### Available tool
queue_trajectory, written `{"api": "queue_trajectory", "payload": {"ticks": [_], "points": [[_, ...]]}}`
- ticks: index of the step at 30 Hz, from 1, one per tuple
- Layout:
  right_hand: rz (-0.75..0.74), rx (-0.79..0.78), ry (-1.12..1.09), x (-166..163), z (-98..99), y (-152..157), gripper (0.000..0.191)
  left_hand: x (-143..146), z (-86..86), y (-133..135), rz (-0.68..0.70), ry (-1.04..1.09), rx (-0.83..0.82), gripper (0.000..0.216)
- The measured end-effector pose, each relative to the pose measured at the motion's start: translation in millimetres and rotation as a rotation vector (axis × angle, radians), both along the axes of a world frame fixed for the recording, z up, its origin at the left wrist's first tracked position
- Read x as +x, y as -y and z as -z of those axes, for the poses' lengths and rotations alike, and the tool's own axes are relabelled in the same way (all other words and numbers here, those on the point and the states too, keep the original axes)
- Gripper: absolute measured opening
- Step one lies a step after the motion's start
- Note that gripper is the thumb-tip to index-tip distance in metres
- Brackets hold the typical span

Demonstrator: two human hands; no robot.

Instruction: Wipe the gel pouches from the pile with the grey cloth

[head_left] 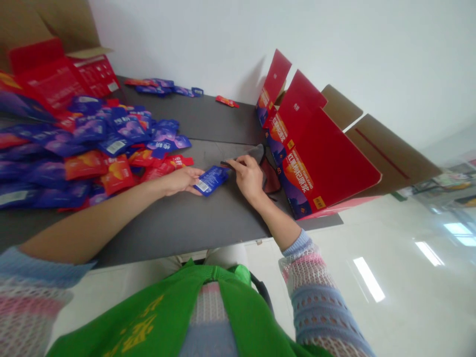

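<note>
My left hand [184, 181] pinches a small blue pouch [211, 180] with white print and a barcode label by its left end, just above the grey table. To its right, my right hand [248, 178] is closed, with a thin dark thing [225, 164] at its fingertips; its kind cannot be made out. The two hands are apart, and the dark thing is close to the pouch's upper right corner. Behind my right hand lies a dark, reddish-brown item [272, 176], partly covered. A pile of blue pouches [122, 126] and red pouches [119, 174] spreads left of my left hand.
Open red boxes [327, 148] with raised flaps stand in a row on the right. Another red box [55, 79] and brown cardboard [70, 22] are at the back left. More pouches [156, 87] and a single red pouch [226, 101] lie along the wall. The table's front edge is near my lap.
</note>
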State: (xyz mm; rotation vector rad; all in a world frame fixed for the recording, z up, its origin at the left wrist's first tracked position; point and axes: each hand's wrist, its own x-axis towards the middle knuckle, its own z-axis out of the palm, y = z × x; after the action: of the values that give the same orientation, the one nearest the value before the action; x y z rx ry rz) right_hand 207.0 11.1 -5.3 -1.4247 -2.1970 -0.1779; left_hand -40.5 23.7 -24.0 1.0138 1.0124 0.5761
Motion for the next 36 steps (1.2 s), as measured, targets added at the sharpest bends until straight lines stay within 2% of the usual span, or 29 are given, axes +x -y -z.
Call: {"api": "queue_trajectory", "payload": {"ticks": [4, 7, 13, 18, 22, 25, 28, 33, 36], "points": [[-0.186, -0.083, 0.137, -24, 9.3, 20, 0.042, 0, -1.7, 1, -0.008, -0.004, 0.000, 0.033], [-0.220, -0.122, 0.213, -32, 15.1, 22, 0.040, 4, -4.1, 3, -0.034, -0.022, -0.016, 0.029], [-0.081, -0.168, 0.284, -31, 8.3, 8, 0.039, 16, -5.4, 12, -0.196, -0.101, 0.043, 0.023], [0.134, -0.258, 0.278, -18, 2.3, -9, 0.039, 10, -7.8, 8, -0.110, -0.072, 0.014, 0.025], [0.179, -0.225, 0.140, 3, 1.7, -18, 0.042, 5, -8.0, 5, -0.064, -0.087, 0.005, 0.026], [0.098, -0.115, 0.012, 12, -0.7, -16, 0.041, 3, -4.4, 4, -0.055, -0.082, 0.023, 0.027], [-0.087, -0.055, -0.028, 7, -2.5, -7, 0.040, 3, -0.4, 4, -0.043, -0.063, 0.036, 0.026], [-0.467, -0.114, 0.197, -15, 5.0, 13, 0.037, 1, -1.3, 3, -0.024, -0.049, 0.028, 0.025], [-0.551, -0.142, 0.288, -22, 9.0, 15, 0.036, -2, -4.9, 0, 0.044, -0.006, -0.011, 0.031]]}}
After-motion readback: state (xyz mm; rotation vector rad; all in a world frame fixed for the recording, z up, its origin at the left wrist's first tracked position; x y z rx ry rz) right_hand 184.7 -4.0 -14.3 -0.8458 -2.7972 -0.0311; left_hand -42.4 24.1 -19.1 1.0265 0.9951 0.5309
